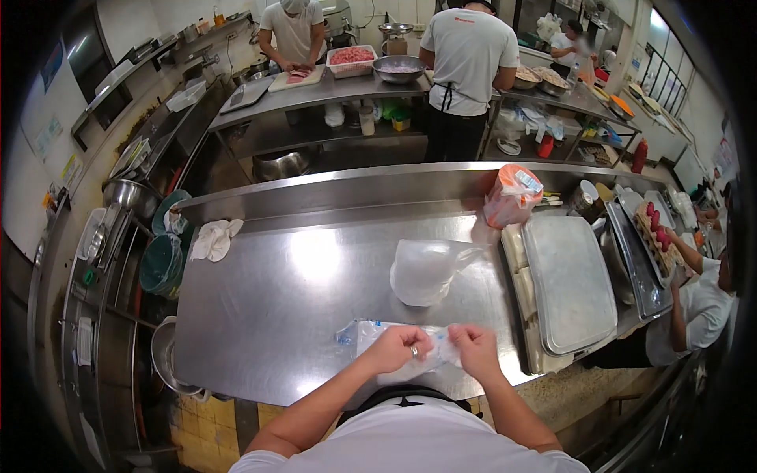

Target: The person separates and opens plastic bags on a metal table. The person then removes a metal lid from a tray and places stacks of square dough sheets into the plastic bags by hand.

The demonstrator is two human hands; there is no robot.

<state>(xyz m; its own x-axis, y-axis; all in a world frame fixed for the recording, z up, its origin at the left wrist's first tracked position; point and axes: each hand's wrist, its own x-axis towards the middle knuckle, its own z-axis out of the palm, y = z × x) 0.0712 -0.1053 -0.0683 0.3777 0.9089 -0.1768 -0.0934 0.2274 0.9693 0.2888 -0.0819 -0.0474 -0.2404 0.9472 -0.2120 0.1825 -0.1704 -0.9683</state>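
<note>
Near the front edge of the steel table, my left hand (402, 348) is closed with a ring on one finger, pinching thin clear plastic. My right hand (475, 352) pinches the same plastic a short way to the right, slightly blurred. Under and between them lies a flat plastic packet (367, 333) with blue print, its left end on the table. Just beyond my hands sits a translucent plastic bag (424, 276), puffed out, its loose end trailing right. What it contains, if anything, is unclear.
On the steel table (260, 315) lie a white cloth (215, 240) at far left and an orange-and-clear plastic package (514, 195) at back right. A lidded tray (569, 284) flanks my right side. Co-workers stand at the back counter (355, 88); another person (698, 307) works at right.
</note>
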